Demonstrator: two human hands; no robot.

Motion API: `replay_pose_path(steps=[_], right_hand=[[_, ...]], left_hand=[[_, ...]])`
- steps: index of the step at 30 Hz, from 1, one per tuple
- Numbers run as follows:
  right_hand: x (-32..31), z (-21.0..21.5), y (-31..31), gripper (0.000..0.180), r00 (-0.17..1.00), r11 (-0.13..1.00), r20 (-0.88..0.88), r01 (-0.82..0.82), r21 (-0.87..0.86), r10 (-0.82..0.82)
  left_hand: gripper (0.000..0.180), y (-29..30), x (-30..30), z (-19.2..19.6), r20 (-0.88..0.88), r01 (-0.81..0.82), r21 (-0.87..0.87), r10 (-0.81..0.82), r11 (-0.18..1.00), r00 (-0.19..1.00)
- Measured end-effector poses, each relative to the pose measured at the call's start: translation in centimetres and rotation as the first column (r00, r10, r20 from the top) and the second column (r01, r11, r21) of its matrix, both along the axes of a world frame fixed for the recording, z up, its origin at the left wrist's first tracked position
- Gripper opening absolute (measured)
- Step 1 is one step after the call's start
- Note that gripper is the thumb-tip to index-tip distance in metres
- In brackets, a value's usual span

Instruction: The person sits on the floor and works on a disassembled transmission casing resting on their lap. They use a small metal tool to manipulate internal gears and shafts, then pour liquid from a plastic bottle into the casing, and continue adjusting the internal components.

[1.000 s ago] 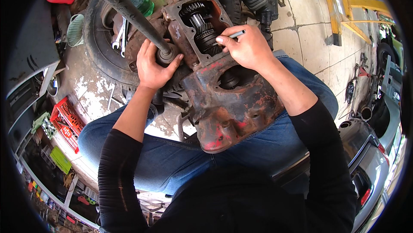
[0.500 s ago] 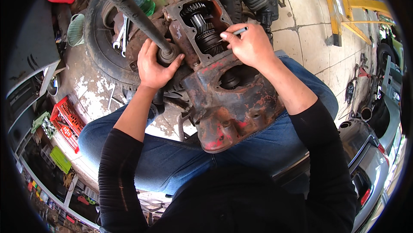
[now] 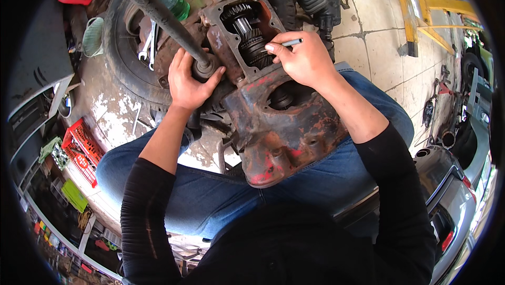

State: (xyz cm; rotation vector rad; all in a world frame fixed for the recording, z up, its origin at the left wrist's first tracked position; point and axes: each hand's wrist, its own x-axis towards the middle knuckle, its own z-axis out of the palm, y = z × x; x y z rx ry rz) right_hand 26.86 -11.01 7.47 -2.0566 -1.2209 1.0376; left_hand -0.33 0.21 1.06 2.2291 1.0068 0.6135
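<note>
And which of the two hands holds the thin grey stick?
The right hand, pinching the thin grey stick; the left hand is around the lower end of the thick dark bar.

Rust-brown gearbox housing (image 3: 286,135), extending from the centre to 12 o'clock, its rectangular rim (image 3: 231,40) framing toothed gears (image 3: 251,40); the near end overlaps jean-clad legs (image 3: 176,195). At 10 o'clock, the left hand (image 3: 190,82) curls about the joint (image 3: 206,68) at the foot of a dark metal shaft (image 3: 158,17). At 1 o'clock, the right hand (image 3: 306,59) pinches a slim grey tool (image 3: 293,42). Periphery: tyre (image 3: 113,59) and wrenches (image 3: 152,46), 10 o'clock; red crate (image 3: 84,151), 9 o'clock; yellow frame (image 3: 405,11), 2 o'clock; silver vehicle (image 3: 460,201), 4 o'clock.
</note>
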Motion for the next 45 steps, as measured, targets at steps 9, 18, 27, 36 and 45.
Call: replay_pose_path(steps=[9, 18, 27, 36, 45], right_hand=[[0.2, -0.3, 0.4, 0.026, 1.000, 1.000, 0.000, 0.018, -0.019, -0.018], [0.6, 0.5, 1.1, 0.029, 0.985, 0.996, 0.171, -0.009, -0.085, 0.023], [1.6, -0.9, 1.9, 0.028, 0.973, 0.997, 0.227, 0.016, 0.078, -0.034], [2.6, 0.7, 2.6, 0.031, 0.984, 0.983, 0.154, 0.116, -0.144, -0.093], [2.0, 0.6, 2.4, 0.026, 0.993, 0.997, 0.117, 0.010, -0.079, 0.000]], left_hand=[[0.052, -0.1, 0.2, 0.2, -0.015, -0.024, -0.036, 0.023, 0.999, 1.000], [0.053, 0.0, -0.1, 0.4, -0.034, -0.025, -0.046, 0.023, 0.999, 0.999], [0.053, 0.0, 0.0, 0.1, -0.024, -0.020, -0.029, 0.019, 0.999, 1.000], [0.052, 0.0, -0.1, 0.1, -0.017, -0.012, -0.021, 0.012, 1.000, 1.000], [0.052, 0.0, -0.1, 0.1, -0.019, -0.018, -0.017, 0.017, 1.000, 1.000]])
